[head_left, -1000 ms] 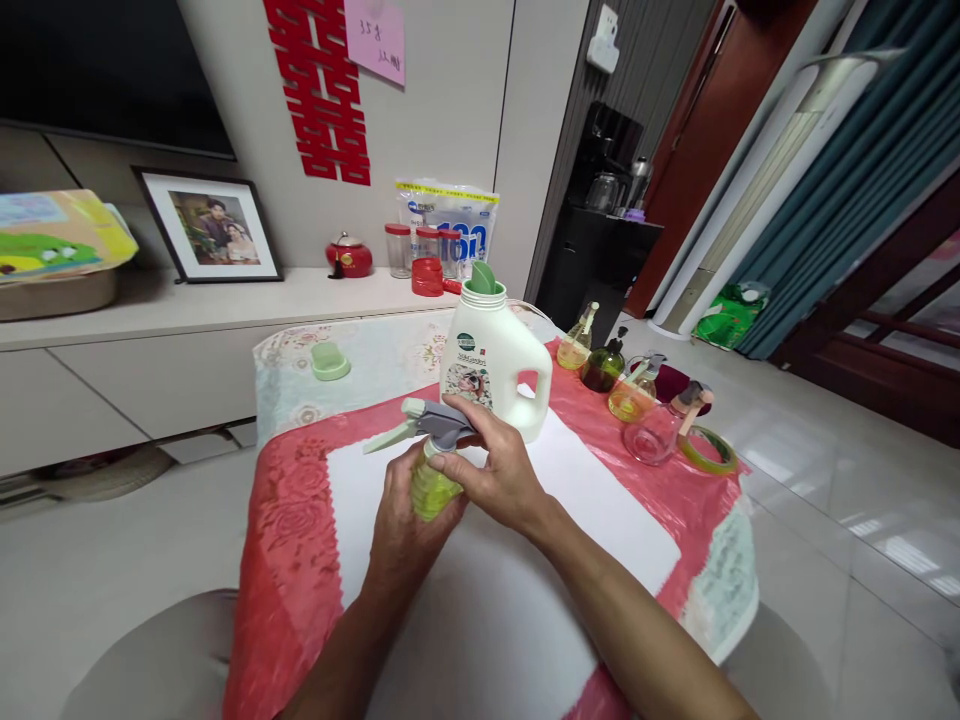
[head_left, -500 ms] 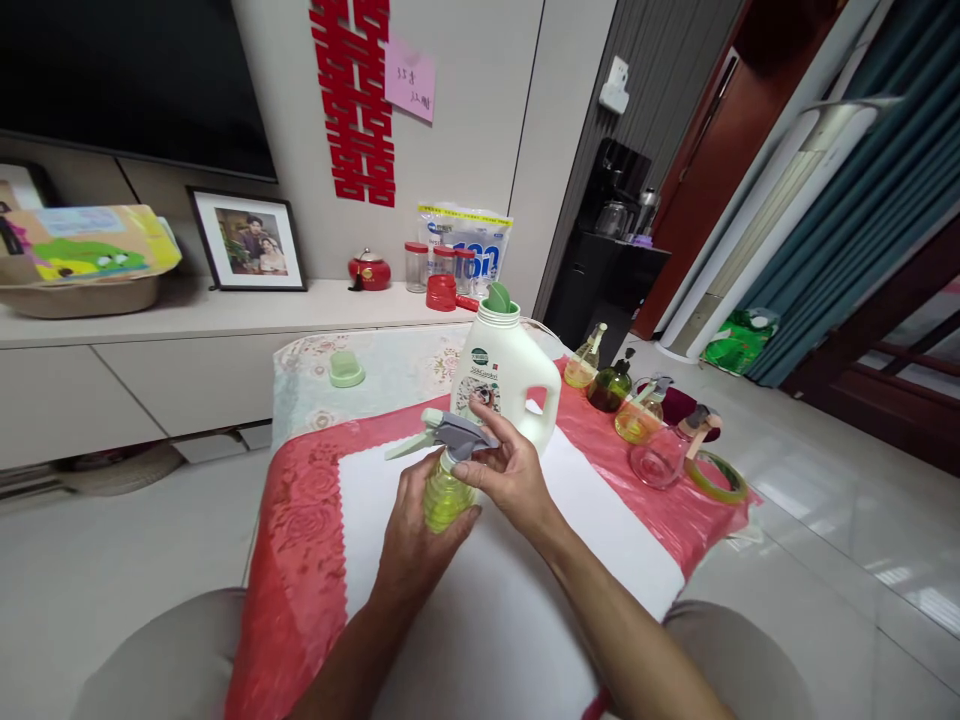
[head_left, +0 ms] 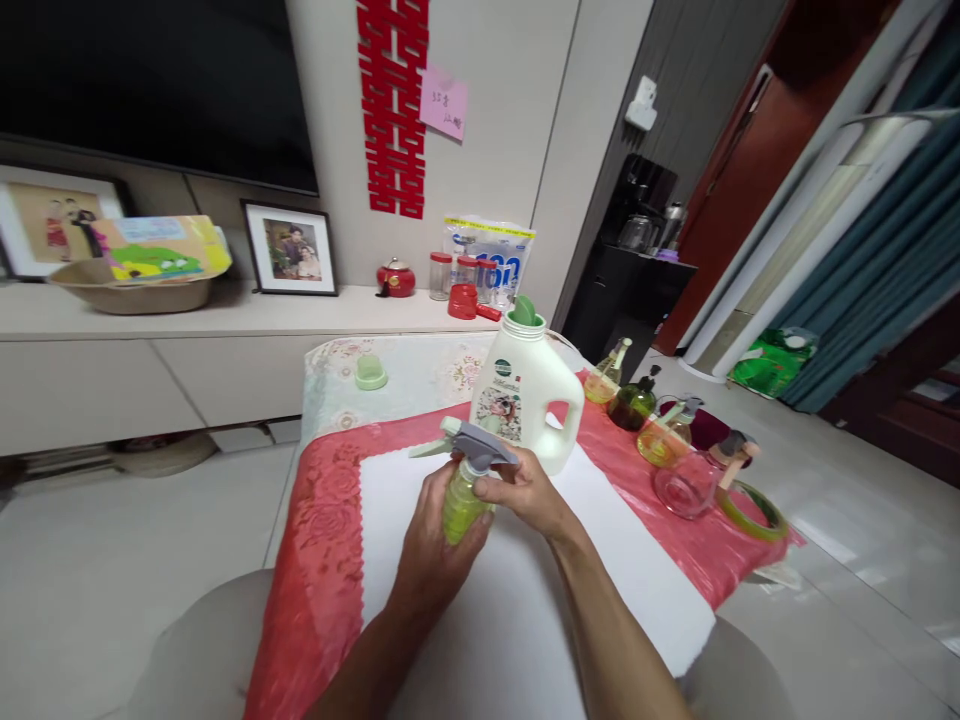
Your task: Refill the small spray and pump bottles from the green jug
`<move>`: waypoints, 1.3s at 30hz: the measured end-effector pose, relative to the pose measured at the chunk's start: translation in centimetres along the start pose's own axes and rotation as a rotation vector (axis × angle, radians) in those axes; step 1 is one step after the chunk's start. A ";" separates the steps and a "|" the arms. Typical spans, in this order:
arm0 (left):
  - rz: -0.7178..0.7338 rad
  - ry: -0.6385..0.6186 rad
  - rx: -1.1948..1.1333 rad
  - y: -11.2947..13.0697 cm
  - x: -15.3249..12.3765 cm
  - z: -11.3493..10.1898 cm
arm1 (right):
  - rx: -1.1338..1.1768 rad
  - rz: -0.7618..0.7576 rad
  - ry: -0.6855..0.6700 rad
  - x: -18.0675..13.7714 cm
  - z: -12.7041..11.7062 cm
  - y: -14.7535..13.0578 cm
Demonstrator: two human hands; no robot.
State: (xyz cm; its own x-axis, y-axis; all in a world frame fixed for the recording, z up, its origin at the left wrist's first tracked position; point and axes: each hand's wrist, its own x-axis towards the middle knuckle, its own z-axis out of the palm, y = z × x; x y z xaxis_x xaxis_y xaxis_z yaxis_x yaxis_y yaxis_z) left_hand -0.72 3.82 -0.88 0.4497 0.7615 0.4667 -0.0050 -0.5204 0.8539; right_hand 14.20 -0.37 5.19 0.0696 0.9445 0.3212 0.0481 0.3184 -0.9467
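My left hand [head_left: 435, 545] is wrapped round the body of a small yellow-green spray bottle [head_left: 459, 503], holding it upright over the white sheet [head_left: 525, 600]. My right hand [head_left: 525, 490] pinches the bottle's grey trigger head [head_left: 480, 447] at the neck. Just behind stands a white detergent jug [head_left: 525, 400] with a green funnel in its open mouth. Its light green cap [head_left: 370, 373] lies further back on the table.
Several small spray bottles [head_left: 664, 435] and a roll of green tape [head_left: 754, 505] stand on the red cloth [head_left: 315, 520] at the right. A low cabinet [head_left: 150, 340] with photo frames, jars and a red teapot runs behind. My knees show under the table's near edge.
The view has swung left and back, so everything sits further right. My hands keep the same hold on the spray bottle and its head.
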 end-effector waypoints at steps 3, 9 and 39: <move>0.000 0.004 -0.004 0.4 -0.1 0.2 | 0.049 -0.019 0.000 -0.8 0.0 1.3; -0.018 0.003 -0.025 1.4 0.1 0.3 | 0.119 -0.047 0.052 -1.6 -0.4 2.7; 0.199 0.098 -0.011 1.5 -0.4 0.9 | -0.138 -0.119 0.382 -2.5 1.2 2.2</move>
State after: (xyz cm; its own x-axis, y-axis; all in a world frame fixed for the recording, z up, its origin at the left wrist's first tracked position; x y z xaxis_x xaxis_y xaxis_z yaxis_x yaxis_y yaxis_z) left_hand -0.13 2.41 0.02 0.3498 0.6785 0.6460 -0.0949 -0.6603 0.7449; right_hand 12.96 -1.92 2.32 0.4188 0.7952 0.4385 0.2098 0.3851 -0.8987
